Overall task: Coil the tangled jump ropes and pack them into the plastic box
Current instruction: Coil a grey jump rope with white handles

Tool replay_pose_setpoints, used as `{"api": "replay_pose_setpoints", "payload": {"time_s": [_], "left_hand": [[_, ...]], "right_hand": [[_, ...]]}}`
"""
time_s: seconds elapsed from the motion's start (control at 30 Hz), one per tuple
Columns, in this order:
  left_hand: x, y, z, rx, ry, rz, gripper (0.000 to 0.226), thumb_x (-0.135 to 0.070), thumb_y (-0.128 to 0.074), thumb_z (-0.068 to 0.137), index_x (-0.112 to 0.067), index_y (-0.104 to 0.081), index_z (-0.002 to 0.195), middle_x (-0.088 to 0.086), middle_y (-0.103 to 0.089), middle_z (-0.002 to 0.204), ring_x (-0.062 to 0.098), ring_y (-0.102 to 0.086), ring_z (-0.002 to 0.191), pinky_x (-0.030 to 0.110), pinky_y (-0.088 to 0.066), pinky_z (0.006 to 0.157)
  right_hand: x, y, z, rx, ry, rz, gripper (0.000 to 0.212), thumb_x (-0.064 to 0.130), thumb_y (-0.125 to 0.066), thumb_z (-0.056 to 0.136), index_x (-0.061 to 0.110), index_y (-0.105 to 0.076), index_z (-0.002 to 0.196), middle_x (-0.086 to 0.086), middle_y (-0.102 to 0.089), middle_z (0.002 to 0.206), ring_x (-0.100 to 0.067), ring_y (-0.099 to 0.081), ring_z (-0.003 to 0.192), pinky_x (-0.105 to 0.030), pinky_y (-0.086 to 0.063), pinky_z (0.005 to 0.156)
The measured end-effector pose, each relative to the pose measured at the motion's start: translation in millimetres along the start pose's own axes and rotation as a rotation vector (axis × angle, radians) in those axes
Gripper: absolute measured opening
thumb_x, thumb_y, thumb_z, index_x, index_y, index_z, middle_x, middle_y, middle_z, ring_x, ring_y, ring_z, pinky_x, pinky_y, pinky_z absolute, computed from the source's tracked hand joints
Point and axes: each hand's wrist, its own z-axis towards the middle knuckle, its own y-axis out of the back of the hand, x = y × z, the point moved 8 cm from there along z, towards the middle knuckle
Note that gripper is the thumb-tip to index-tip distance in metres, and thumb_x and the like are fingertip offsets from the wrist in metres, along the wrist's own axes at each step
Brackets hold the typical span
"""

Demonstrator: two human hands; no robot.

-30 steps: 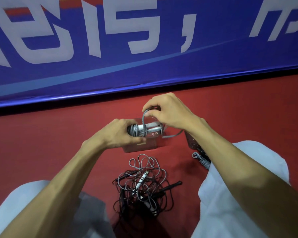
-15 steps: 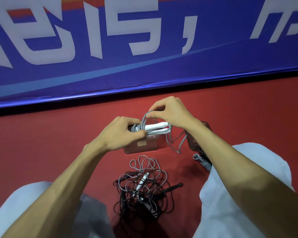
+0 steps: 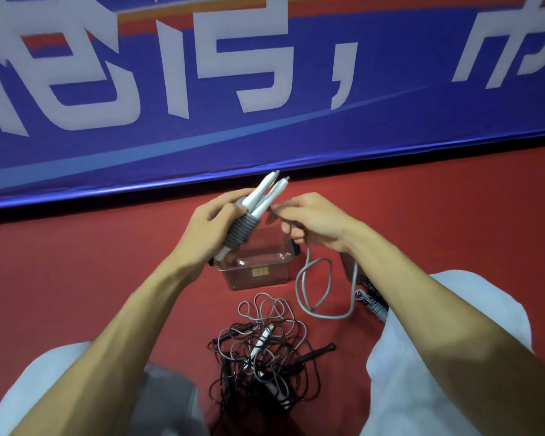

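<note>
Slanting up-right, the jump rope [image 3: 243, 228] is gripped by the left hand [image 3: 207, 229]; right hand [image 3: 316, 222] holds its cord [image 3: 308, 256].

Floor [image 3: 76, 294] red. Banner [image 3: 390, 127] blue, big white characters, pale blue stripe, red-orange band at top. Handles [image 3: 261, 191] white, cord [image 3: 240, 230] wound round them grey. Box [image 3: 280, 275] clear, small tan label. Tangled pile [image 3: 249, 357] grey and black. Trousers [image 3: 453, 388] white.

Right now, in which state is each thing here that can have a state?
grey rope, partly wound round its white handles, tail trailing down to the floor.
left hand, grips the wound part.
right hand, pinches the loose tail.
plastic box, upright, no lid on it.
rope pile, tangled on the floor.
</note>
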Motion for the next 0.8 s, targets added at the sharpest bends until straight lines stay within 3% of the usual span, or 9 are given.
{"api": "replay_pose_setpoints", "payload": {"time_s": [0.13, 0.23, 0.33, 0.4, 0.5, 0.6, 0.7, 0.8], "left_hand": [[5, 11, 5, -0.054, 0.036, -0.008, 0.03, -0.009, -0.045, 0.097, -0.014, -0.068, 0.116, 0.007, -0.06, 0.066, 0.01, -0.048, 0.036, 0.017, -0.035, 0.035], [17, 31, 13, -0.155, 0.052, 0.083, 0.021, -0.018, -0.05, 0.098, -0.02, -0.071, 0.1, 0.016, -0.059, 0.067, 0.02, -0.045, 0.037, 0.02, -0.034, 0.035], [19, 34, 15, -0.143, -0.029, 0.521, 0.012, -0.035, -0.058, 0.093, -0.028, -0.068, 0.097, -0.002, -0.064, 0.063, 0.015, -0.053, 0.045, 0.028, -0.043, 0.044], [19, 30, 12, -0.123, -0.067, 0.792, 0.016, -0.045, -0.059, 0.09, -0.035, -0.064, 0.101, -0.008, -0.065, 0.066, 0.016, -0.059, 0.058, 0.034, -0.046, 0.054], [24, 32, 13, -0.122, -0.029, 0.892, 0.02, -0.051, -0.057, 0.09, -0.037, -0.06, 0.104, -0.007, -0.065, 0.073, 0.019, -0.061, 0.067, 0.033, -0.039, 0.057], [29, 31, 14, -0.077, -0.021, 1.004, 0.026, -0.05, -0.057, 0.092, -0.033, -0.057, 0.112, -0.006, -0.063, 0.083, 0.023, -0.059, 0.071, 0.033, -0.037, 0.059], [34, 23, 12, -0.011, -0.027, 1.177, 0.029, -0.052, -0.056, 0.092, -0.03, -0.057, 0.11, 0.0, -0.063, 0.093, 0.03, -0.06, 0.082, 0.034, -0.04, 0.063], [41, 19, 13, 0.077, -0.009, 1.22, 0.032, -0.055, -0.056, 0.091, -0.032, -0.058, 0.112, -0.001, -0.066, 0.101, 0.029, -0.062, 0.089, 0.034, -0.042, 0.066]], "right_hand": [[-5, -15, -3, 0.149, -0.035, -0.152, 0.028, 0.028, -0.052, 0.1, 0.005, -0.066, 0.093, 0.005, -0.038, 0.052, -0.008, -0.034, 0.042, -0.026, -0.047, 0.05], [-4, -26, -5, 0.234, -0.028, -0.261, 0.024, 0.023, -0.051, 0.101, 0.006, -0.064, 0.09, 0.004, -0.035, 0.047, -0.008, -0.035, 0.038, -0.031, -0.055, 0.053], [-6, -30, -5, 0.21, -0.006, -0.483, 0.023, 0.023, -0.053, 0.099, 0.008, -0.065, 0.087, 0.001, -0.043, 0.049, -0.011, -0.044, 0.037, -0.038, -0.06, 0.062], [-2, -30, -7, 0.181, 0.071, -0.783, 0.017, 0.028, -0.059, 0.096, 0.016, -0.067, 0.087, 0.004, -0.054, 0.058, -0.006, -0.056, 0.045, -0.031, -0.056, 0.062], [2, -32, -8, 0.176, 0.128, -0.996, 0.011, 0.03, -0.061, 0.092, 0.021, -0.067, 0.092, 0.009, -0.06, 0.061, 0.002, -0.052, 0.054, -0.026, -0.042, 0.061], [2, -31, -9, 0.192, 0.111, -1.028, 0.011, 0.028, -0.061, 0.091, 0.018, -0.067, 0.091, 0.006, -0.068, 0.063, 0.002, -0.057, 0.057, -0.027, -0.049, 0.065], [4, -34, -11, 0.185, 0.129, -1.121, 0.013, 0.029, -0.063, 0.091, 0.017, -0.065, 0.093, 0.001, -0.069, 0.077, -0.013, -0.062, 0.074, -0.031, -0.05, 0.067], [16, -36, -14, 0.106, 0.276, -1.189, 0.007, 0.029, -0.062, 0.091, 0.025, -0.065, 0.097, -0.002, -0.065, 0.084, -0.026, -0.062, 0.083, -0.039, -0.052, 0.073]]}}
